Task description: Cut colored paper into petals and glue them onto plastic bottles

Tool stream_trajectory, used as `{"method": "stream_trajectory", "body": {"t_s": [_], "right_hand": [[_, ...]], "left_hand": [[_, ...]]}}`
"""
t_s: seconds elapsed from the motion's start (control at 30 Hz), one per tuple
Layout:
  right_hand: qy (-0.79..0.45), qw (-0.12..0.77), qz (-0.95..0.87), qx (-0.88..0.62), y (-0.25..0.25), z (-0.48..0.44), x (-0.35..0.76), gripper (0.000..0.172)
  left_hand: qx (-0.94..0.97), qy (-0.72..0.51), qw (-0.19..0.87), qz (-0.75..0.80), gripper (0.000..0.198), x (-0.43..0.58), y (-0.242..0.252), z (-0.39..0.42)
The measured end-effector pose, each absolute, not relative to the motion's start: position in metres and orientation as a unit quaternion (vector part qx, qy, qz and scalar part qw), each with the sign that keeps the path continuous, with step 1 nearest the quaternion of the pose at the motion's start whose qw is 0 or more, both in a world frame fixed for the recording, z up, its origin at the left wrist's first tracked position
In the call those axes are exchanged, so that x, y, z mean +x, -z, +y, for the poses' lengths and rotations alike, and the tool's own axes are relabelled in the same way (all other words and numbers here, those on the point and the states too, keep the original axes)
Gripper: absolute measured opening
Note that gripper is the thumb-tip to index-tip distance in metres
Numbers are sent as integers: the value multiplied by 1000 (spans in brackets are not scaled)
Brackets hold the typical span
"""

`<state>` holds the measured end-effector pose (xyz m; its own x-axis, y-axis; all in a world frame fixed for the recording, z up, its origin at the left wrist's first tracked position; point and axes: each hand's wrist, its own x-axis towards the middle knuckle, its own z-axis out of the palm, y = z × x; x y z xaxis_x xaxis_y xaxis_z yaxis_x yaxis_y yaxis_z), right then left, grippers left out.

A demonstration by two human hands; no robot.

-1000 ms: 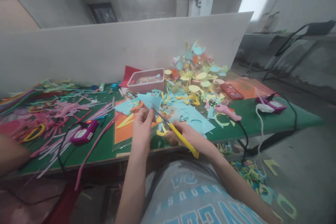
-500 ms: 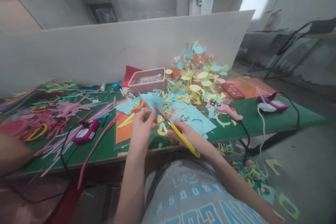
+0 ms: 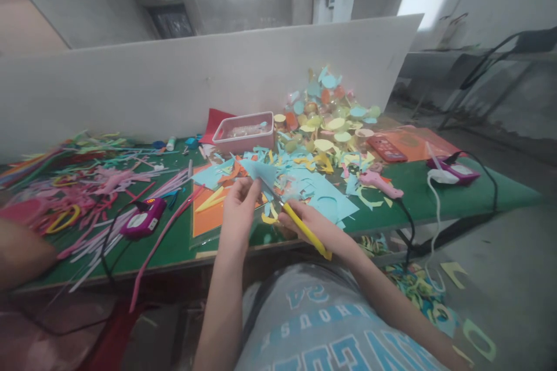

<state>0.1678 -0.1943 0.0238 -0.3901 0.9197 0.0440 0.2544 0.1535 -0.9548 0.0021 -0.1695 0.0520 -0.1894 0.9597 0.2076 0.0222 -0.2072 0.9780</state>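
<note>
My left hand [image 3: 237,208] pinches a piece of light blue paper [image 3: 260,171] and holds it up over the near edge of the green table [image 3: 435,197]. My right hand [image 3: 304,221] grips yellow-handled scissors [image 3: 304,231], whose blades point up-left into the blue paper just below my left fingers. Under both hands lie an orange sheet [image 3: 209,217] and a litter of blue and yellow paper offcuts [image 3: 313,185].
A pink plastic tray [image 3: 243,132] stands at the back, with a heap of coloured paper discs [image 3: 331,116] to its right. Two purple glue guns [image 3: 141,221] [image 3: 452,171] with cables, a pink tool [image 3: 378,181] and pipe cleaners [image 3: 87,185] crowd the table. Scraps cover the floor at right. Another person's arm [image 3: 21,255] shows at left.
The blue paper has turned slightly in my left fingers and the scissors have worked a little further into it. Both hands stay in nearly the same place.
</note>
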Motion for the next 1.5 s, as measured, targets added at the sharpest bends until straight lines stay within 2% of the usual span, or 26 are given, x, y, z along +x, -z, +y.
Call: {"method": "stream_trajectory", "body": {"t_s": [0.17,0.37,0.77,0.93,1.17,1.33,1.5], "right_hand": [[-482,326,-684,-440,-21,-193,167,41],[-490,329,-676,-443,-25,-197,164,45],[-499,357,-666,-425,-24,-196,164,51],[-460,352,-685,-441,-20,-194,161,52],[-473,385,-638,-471,-14,-192,157,55],[-494,391,-587,-509,-16,-191,161,57],[-466,416,-563,-542,-21,-188,171,59]], "left_hand": [[511,-598,376,490,35,-3,-50,-166],[492,-618,403,462,38,1,-48,-167],[505,-601,424,451,37,3,-46,-167],[508,-599,431,444,39,6,-44,-167],[492,-609,429,451,37,2,-41,-164],[477,-624,404,469,35,-10,-37,-157],[461,-605,319,565,29,-32,-16,-136]]}}
